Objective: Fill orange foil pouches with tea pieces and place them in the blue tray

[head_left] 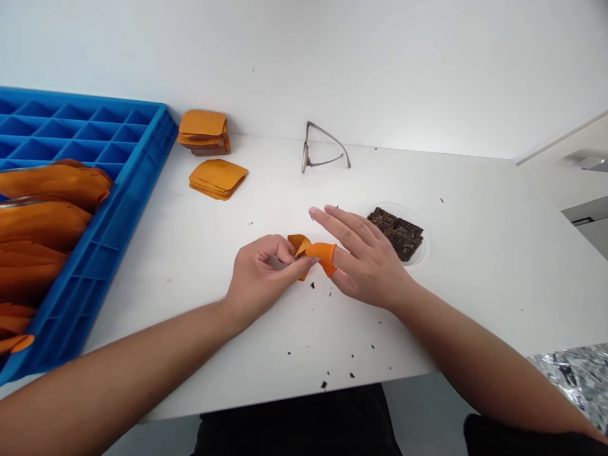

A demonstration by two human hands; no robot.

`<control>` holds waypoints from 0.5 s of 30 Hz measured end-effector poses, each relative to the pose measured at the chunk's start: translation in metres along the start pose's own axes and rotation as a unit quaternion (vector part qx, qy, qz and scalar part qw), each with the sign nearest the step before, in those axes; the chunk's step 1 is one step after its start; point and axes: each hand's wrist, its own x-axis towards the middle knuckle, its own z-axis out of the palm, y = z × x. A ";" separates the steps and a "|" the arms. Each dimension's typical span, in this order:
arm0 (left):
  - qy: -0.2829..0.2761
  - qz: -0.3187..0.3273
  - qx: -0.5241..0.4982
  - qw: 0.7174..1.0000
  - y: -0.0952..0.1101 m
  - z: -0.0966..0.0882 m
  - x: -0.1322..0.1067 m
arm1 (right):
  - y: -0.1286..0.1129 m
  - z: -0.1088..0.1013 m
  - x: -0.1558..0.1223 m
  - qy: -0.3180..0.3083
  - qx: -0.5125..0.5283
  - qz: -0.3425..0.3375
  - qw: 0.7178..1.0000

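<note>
The left hand [259,278] pinches the open end of an orange finger cot [319,252] on the right hand's [368,263] thumb (its other fingers splay wide, well clear), just above the white surface [190,266].

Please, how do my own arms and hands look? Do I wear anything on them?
The left forearm and the right forearm are bare, with no sleeve, watch or bracelet in view. The left hand and the right hand show no gloves or rings, and their nails look short. The only thing that seems worn is an orange rubber finger cot, apparently on the right thumb.
</note>
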 end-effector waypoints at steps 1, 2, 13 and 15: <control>-0.002 0.014 0.011 1.000 0.000 0.000 0.000 | -0.001 0.000 0.000 -0.008 -0.001 0.010 1.000; -0.005 0.025 0.021 0.999 0.000 0.000 -0.001 | -0.001 0.000 -0.001 -0.014 -0.002 0.023 1.000; -0.031 0.065 0.040 0.997 -0.002 0.001 -0.004 | 0.003 0.013 -0.010 -0.007 0.231 0.071 0.970; -0.029 0.079 0.049 0.995 -0.002 0.000 -0.004 | 0.004 0.015 -0.011 0.006 0.257 0.071 0.964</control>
